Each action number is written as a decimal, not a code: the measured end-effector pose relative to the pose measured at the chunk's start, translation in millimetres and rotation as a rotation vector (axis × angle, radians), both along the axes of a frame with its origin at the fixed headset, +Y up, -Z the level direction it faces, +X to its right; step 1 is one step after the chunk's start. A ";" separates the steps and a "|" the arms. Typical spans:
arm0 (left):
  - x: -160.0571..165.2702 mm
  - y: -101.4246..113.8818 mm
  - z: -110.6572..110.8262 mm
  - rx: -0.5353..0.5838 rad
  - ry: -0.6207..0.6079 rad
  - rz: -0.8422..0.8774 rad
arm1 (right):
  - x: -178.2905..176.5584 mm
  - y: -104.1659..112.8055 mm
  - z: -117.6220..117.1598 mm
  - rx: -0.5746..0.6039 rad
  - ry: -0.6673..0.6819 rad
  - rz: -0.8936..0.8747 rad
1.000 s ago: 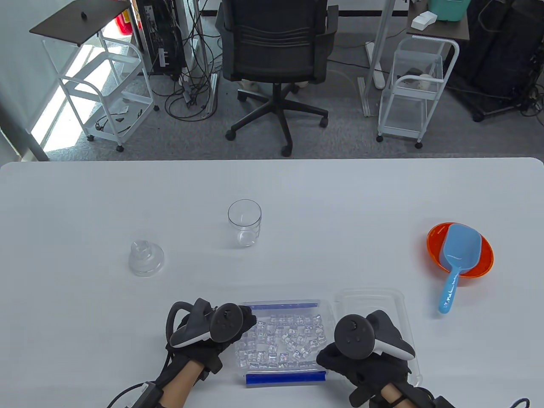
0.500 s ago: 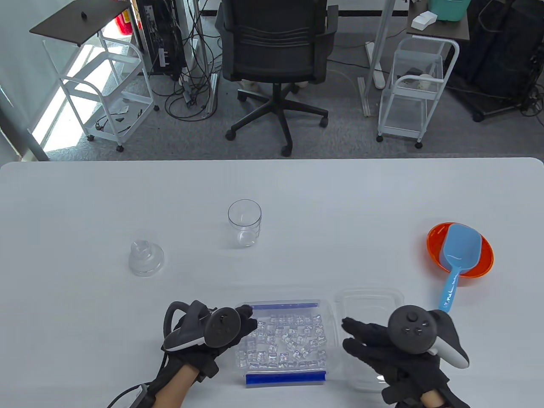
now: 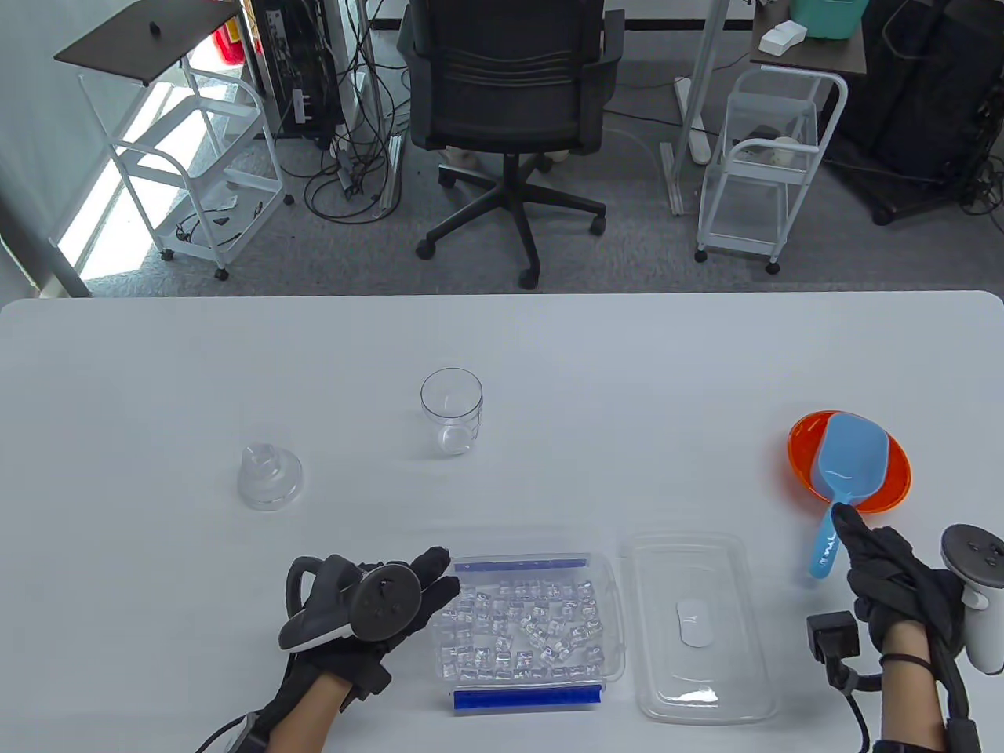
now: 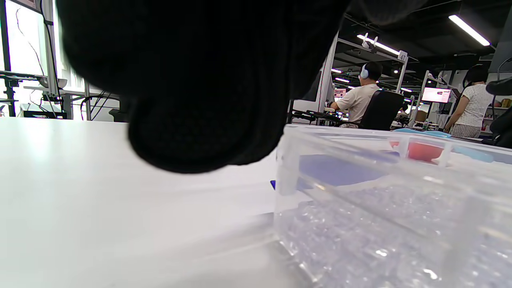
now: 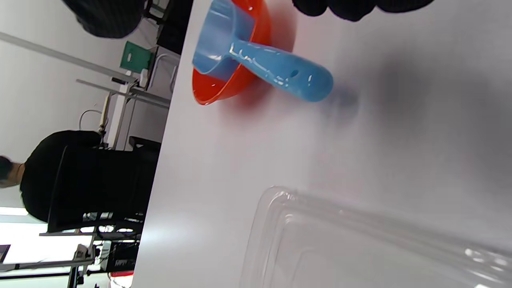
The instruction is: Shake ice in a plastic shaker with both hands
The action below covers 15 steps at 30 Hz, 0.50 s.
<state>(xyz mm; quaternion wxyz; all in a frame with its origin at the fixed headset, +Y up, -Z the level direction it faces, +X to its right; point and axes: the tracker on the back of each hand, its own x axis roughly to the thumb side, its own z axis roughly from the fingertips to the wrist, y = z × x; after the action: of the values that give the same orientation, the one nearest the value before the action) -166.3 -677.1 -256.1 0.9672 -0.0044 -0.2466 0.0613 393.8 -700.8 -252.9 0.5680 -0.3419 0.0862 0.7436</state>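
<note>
The right hand [image 3: 894,584] has swung right from the ice container [image 3: 527,620], fingertips now touching the blue scoop [image 3: 843,478], grip released. The left hand [image 3: 376,608] rests loose beside the ice. The shaker cup [image 3: 451,409] stands empty mid-counter, its cap [image 3: 269,475] left; scooping, capping and shaking remain.

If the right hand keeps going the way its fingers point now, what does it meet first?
Most likely the blue scoop: the right hand points up-left with its fingertips at the scoop's handle, which sticks out of the orange bowl. Contact is unclear.
</note>
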 end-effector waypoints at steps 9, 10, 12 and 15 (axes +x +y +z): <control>-5.2 -2.6 -3.0 -0.014 0.021 0.001 | 23.9 -41.4 -7.1 -0.114 -0.115 -0.159; -5.1 -2.8 -3.2 -0.013 0.022 -0.005 | 25.0 -42.7 -9.3 -0.114 -0.119 -0.169; -4.9 -3.2 -3.6 -0.016 0.019 -0.010 | 25.3 -43.4 -13.4 -0.108 -0.108 -0.183; -4.8 -3.5 -4.2 -0.024 0.021 -0.009 | 21.7 -43.7 -20.3 -0.125 -0.085 -0.157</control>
<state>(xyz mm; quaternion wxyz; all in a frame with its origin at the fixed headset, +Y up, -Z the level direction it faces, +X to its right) -171.1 -680.6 -260.3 0.9698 -0.0163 -0.2359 0.0597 415.5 -744.5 -273.2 0.6052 -0.4000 0.1348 0.6750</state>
